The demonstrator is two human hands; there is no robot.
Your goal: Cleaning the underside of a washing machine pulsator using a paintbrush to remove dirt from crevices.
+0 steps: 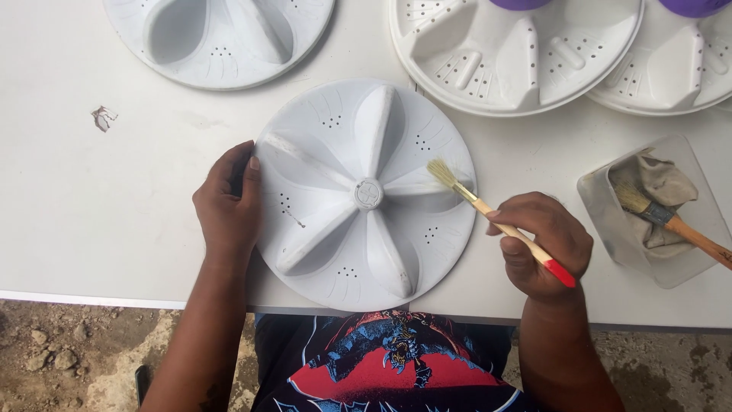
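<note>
Right grip: the right hand pinches a thin wooden brush between thumb and curled fingers, closed around the middle of its handle.
Brush: pale handle with a red end that sticks out past the heel of the hand; the light bristles point up and to the left and rest on the white plastic disc, on its right side between two ribs.
Left grip: the left hand lies on the disc's left edge, fingers bent over the rim and thumb along it, pressing it against the desk; it is closed on the rim.
Disc: round, white, with six raised ribs running out from a small round hub at its centre and small clusters of holes between the ribs; it lies flat on the desk just in front of the person, its near edge reaching the desk's front edge.
Other discs: one like it lies at the top left, two more at the top right, overlapping each other; all are cut off by the top of the view.
Tray: a clear plastic tray sits to the right of the right hand, apart from it, holding a crumpled grey cloth and a second brush with a wooden handle.
Desk: white, with a small chipped spot at the left.
Ground: bare earth and stones show below the desk's edge.
</note>
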